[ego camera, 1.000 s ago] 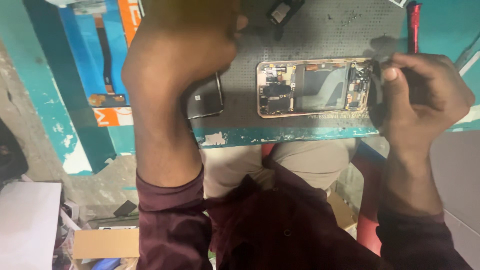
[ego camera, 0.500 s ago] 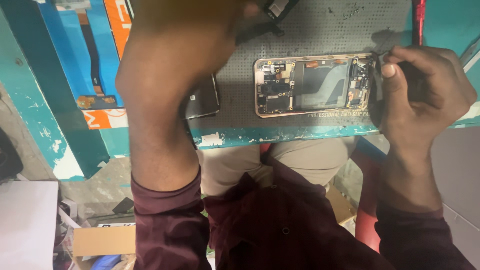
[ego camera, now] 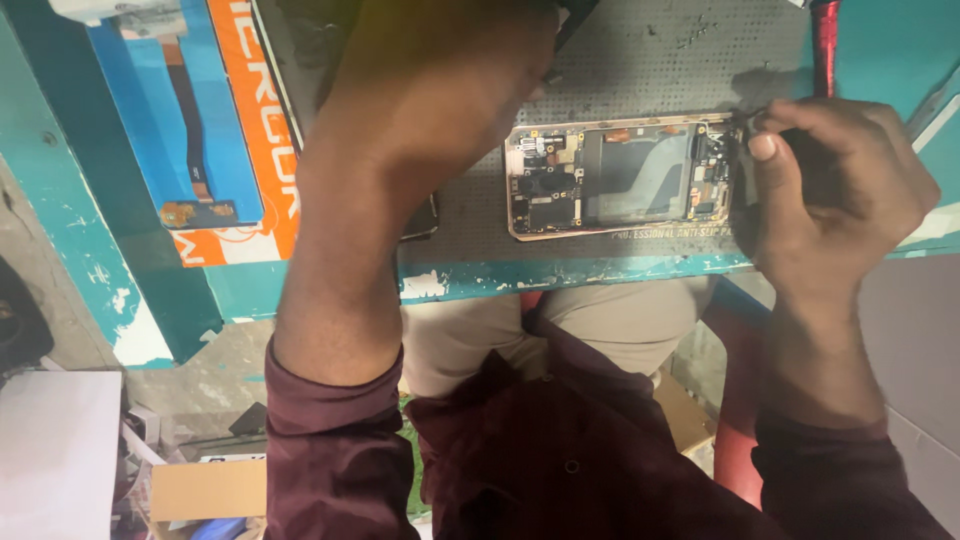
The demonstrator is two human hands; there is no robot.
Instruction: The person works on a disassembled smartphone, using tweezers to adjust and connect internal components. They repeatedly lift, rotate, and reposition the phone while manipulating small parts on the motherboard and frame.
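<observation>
The right hand (ego camera: 835,190) is curled with its fingertips pinched together at the right end of an opened phone (ego camera: 620,178); what they pinch is too small to tell. The phone lies flat, back cover off and boards showing, on a grey perforated mat (ego camera: 660,60) on the teal desk (ego camera: 560,275). The left hand (ego camera: 440,90) hovers close to the camera left of the phone, blurred, so its grip cannot be told. Farther left lies a blue and orange parts package (ego camera: 215,130).
</observation>
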